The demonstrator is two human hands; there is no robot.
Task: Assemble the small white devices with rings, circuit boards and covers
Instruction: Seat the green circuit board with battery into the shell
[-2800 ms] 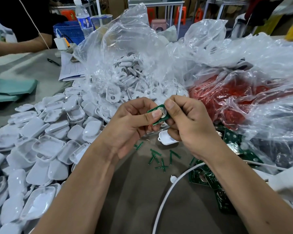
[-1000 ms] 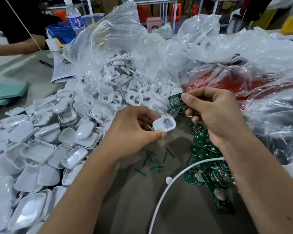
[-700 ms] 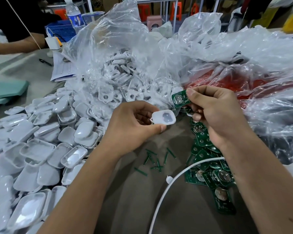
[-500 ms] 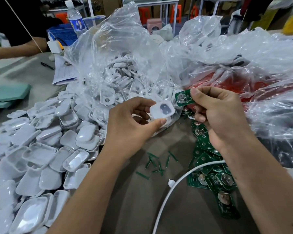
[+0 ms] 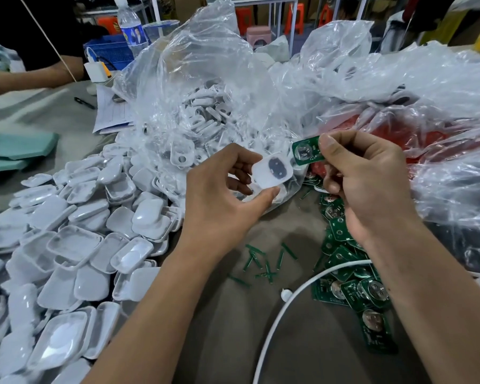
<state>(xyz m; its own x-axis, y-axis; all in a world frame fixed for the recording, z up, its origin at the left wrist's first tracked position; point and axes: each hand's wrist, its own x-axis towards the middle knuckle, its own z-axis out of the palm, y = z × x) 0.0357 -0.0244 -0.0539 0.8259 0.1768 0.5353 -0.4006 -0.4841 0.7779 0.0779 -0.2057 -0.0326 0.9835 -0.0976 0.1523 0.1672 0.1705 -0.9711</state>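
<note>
A heap of glossy white plastic covers (image 5: pixel 75 239) fills the lower left. At frame centre the left hand (image 5: pixel 222 200) pinches a small white rounded shell with a dark oval window (image 5: pixel 272 171) between thumb and fingers. Just right, the right hand (image 5: pixel 372 184) pinches a green circuit board with a round silver cell (image 5: pixel 305 153), apart from the shell. More green boards (image 5: pixel 352 289) lie lower right.

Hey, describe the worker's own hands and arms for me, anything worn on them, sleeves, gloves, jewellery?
Both arms are bare from the bottom edge of the picture up to the fingers: no sleeve shows on either forearm. The left hand and the right hand wear no gloves, and no ring, watch or wristband is visible. The nails that show are short and unpainted. No marks or tape can be made out.
</note>
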